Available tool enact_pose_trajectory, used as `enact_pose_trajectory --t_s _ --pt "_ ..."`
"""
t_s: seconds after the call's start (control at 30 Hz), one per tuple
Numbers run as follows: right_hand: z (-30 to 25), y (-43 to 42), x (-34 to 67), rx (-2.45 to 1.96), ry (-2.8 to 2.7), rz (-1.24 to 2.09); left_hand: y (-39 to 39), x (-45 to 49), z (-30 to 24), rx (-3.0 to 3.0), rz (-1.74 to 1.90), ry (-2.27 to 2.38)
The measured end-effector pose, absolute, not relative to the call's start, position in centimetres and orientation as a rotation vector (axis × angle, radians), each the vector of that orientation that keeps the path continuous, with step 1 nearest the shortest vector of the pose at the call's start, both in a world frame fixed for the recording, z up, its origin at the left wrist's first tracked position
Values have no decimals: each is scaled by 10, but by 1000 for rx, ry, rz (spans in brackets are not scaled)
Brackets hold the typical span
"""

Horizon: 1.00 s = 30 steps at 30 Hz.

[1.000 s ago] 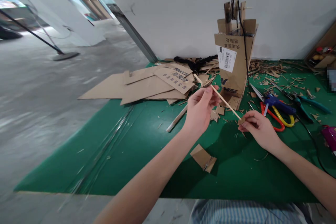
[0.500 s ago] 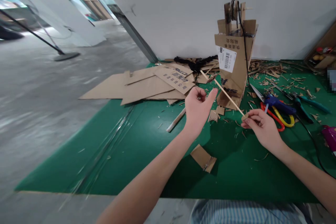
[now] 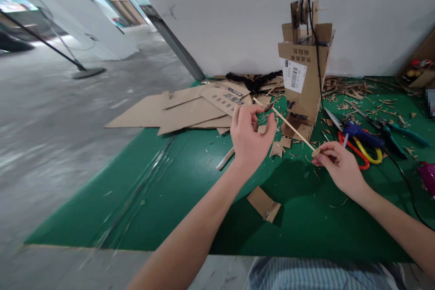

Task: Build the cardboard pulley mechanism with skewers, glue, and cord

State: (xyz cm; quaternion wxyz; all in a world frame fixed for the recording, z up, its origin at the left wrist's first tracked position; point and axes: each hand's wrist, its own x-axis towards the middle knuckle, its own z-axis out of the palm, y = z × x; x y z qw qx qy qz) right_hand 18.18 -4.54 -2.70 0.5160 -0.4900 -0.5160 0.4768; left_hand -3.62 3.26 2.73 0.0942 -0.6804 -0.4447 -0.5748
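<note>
My right hand [image 3: 340, 167] pinches the near end of a thin wooden stick [image 3: 292, 129], with a small cardboard disc [image 3: 316, 151] at its fingertips. The stick slants up and left, above the green mat [image 3: 190, 181]. My left hand [image 3: 249, 138] is raised beside the stick's far end. Its fingers are curled in and its thumb is close to the stick. What the curled fingers hold is hidden. Just behind both hands stands a tall cardboard tower [image 3: 304, 77] with a wheel and black cord on top.
Flat cardboard sheets [image 3: 190, 111] lie at the mat's far left. Red and yellow scissors [image 3: 360, 154], a blue tool [image 3: 360, 133] and teal pliers [image 3: 401, 133] lie to the right among scraps. A folded cardboard piece [image 3: 263, 204] sits near my left forearm.
My left hand let go of the small disc on the stick's far end, opened, then curled again beside the stick tip. My right hand and the stick shifted only slightly.
</note>
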Motion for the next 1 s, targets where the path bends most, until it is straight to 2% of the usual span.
enact_pose_trajectory --t_s 1.0 --pt "-22 -46 181 -1167 -1327 1150 32 -37 32 -1976 -1707 -1331"
